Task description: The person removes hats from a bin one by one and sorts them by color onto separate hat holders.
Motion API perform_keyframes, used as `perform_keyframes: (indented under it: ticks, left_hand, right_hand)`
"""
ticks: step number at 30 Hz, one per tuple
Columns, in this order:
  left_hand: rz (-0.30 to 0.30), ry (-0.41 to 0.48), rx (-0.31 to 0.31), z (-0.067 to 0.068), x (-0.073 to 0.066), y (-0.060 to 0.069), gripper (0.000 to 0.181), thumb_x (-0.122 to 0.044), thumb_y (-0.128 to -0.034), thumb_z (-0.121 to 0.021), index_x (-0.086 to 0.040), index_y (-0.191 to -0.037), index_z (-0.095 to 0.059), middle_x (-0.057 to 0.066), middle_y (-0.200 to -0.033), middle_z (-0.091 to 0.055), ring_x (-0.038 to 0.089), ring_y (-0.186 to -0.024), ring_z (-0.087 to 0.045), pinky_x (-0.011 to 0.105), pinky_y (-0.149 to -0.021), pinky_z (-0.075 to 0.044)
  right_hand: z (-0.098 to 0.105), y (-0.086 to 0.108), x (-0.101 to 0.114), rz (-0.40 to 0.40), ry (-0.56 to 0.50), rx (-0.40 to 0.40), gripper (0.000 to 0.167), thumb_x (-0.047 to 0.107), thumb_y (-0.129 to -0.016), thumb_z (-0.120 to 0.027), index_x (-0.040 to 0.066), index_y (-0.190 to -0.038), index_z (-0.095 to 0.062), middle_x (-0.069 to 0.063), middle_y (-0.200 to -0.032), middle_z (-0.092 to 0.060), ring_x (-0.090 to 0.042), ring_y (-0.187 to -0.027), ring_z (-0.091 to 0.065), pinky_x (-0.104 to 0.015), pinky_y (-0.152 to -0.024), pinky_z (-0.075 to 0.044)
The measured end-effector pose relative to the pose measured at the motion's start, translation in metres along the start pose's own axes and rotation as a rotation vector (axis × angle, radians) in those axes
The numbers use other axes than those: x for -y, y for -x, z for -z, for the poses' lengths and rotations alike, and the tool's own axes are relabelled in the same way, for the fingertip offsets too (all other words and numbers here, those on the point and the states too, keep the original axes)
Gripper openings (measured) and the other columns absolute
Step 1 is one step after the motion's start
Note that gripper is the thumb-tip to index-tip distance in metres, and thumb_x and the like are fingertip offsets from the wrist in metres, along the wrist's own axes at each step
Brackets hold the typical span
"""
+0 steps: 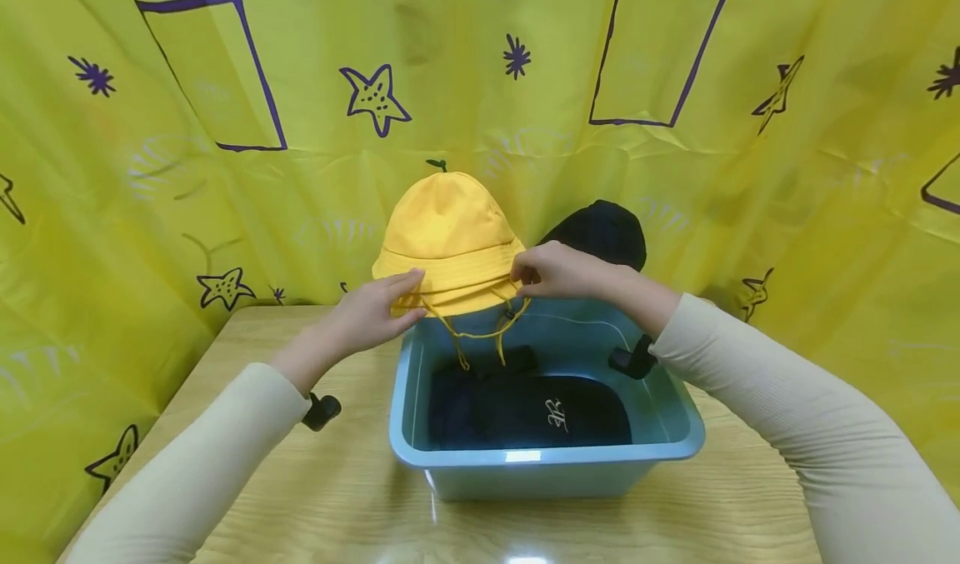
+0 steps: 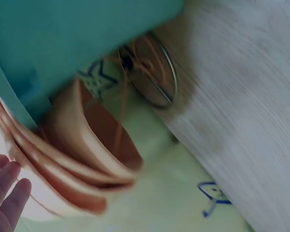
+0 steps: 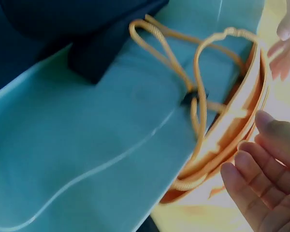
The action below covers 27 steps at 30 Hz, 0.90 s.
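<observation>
Yellow bucket hats [image 1: 450, 222], nested with layered brims and a green sprout on top, stand at the bin's back edge in the head view. Their cord [image 3: 198, 96] hangs in a loop over the bin. My left hand [image 1: 371, 310] is at the left side of the brims, its fingers [image 2: 12, 188] extended against the fabric [image 2: 63, 179]. At the right side, my right hand [image 1: 558, 270] has its fingers [image 3: 249, 181] loosely bent beside the brim [image 3: 232, 140], with one fingertip at its edge.
A teal bin [image 1: 525, 457] on the wooden table [image 1: 330, 489] holds dark caps [image 1: 525, 414], one with a light emblem. Behind its right side is a black cap [image 1: 603, 231]. A yellow patterned curtain [image 1: 450, 39] hangs behind. A metal ring [image 2: 171, 82] shows in the left wrist view.
</observation>
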<state>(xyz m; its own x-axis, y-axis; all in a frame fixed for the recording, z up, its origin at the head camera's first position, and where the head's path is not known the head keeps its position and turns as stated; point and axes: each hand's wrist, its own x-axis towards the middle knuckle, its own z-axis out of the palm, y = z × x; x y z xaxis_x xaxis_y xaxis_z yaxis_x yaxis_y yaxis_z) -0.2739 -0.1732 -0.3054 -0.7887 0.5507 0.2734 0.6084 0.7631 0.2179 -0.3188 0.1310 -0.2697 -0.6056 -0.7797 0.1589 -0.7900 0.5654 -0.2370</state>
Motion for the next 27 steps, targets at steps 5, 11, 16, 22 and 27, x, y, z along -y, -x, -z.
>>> perform_keyframes:
  ticks: [5, 11, 16, 22, 27]
  left_hand:
    - [-0.1, -0.032, 0.032, -0.004, -0.025, 0.012, 0.062, -0.035, -0.0899, -0.063, -0.003, -0.14, -0.045, 0.017, -0.141, -0.046, 0.038, -0.119, -0.053, 0.049, -0.096, -0.045]
    - [-0.18, -0.058, 0.066, -0.009, -0.046, 0.038, 0.067, -0.047, -0.0894, -0.059, -0.01, -0.143, -0.043, 0.012, -0.143, -0.046, 0.031, -0.123, -0.052, 0.045, -0.094, -0.048]
    - [-0.247, -0.099, 0.098, -0.013, -0.056, 0.057, 0.073, -0.059, -0.0901, -0.049, -0.012, -0.145, -0.039, 0.011, -0.146, -0.042, 0.028, -0.13, -0.045, 0.044, -0.097, -0.046]
    - [-0.266, -0.116, 0.191, -0.015, -0.066, 0.076, 0.081, -0.066, -0.0895, -0.041, -0.014, -0.15, -0.027, 0.01, -0.154, -0.027, 0.026, -0.141, -0.027, 0.047, -0.109, -0.032]
    - [-0.265, -0.149, 0.239, -0.017, -0.067, 0.083, 0.082, -0.066, -0.0905, -0.039, -0.012, -0.151, -0.024, 0.013, -0.155, -0.024, 0.029, -0.143, -0.02, 0.047, -0.113, -0.024]
  right_hand:
    - [-0.012, -0.002, 0.018, 0.085, -0.054, 0.105, 0.012, 0.009, -0.081, -0.073, 0.004, -0.09, -0.067, 0.0, -0.081, -0.066, -0.01, -0.072, -0.06, -0.025, -0.067, -0.052]
    - [-0.03, -0.005, 0.038, 0.13, -0.05, 0.288, 0.017, 0.015, -0.082, -0.074, 0.007, -0.094, -0.066, 0.0, -0.083, -0.065, -0.005, -0.068, -0.055, -0.019, -0.065, -0.049]
    - [-0.046, -0.009, 0.046, 0.183, -0.033, 0.42, 0.027, 0.02, -0.082, -0.075, 0.007, -0.105, -0.067, -0.002, -0.093, -0.067, -0.012, -0.079, -0.062, -0.021, -0.073, -0.05]
    - [-0.066, -0.014, 0.051, 0.139, 0.0, 0.58, 0.045, 0.023, -0.08, -0.077, 0.011, -0.121, -0.063, 0.0, -0.117, -0.064, -0.011, -0.105, -0.06, -0.024, -0.091, -0.048]
    - [-0.072, -0.015, 0.053, 0.098, 0.018, 0.642, 0.052, 0.026, -0.079, -0.078, 0.015, -0.127, -0.061, 0.002, -0.126, -0.061, -0.011, -0.116, -0.055, -0.027, -0.099, -0.044]
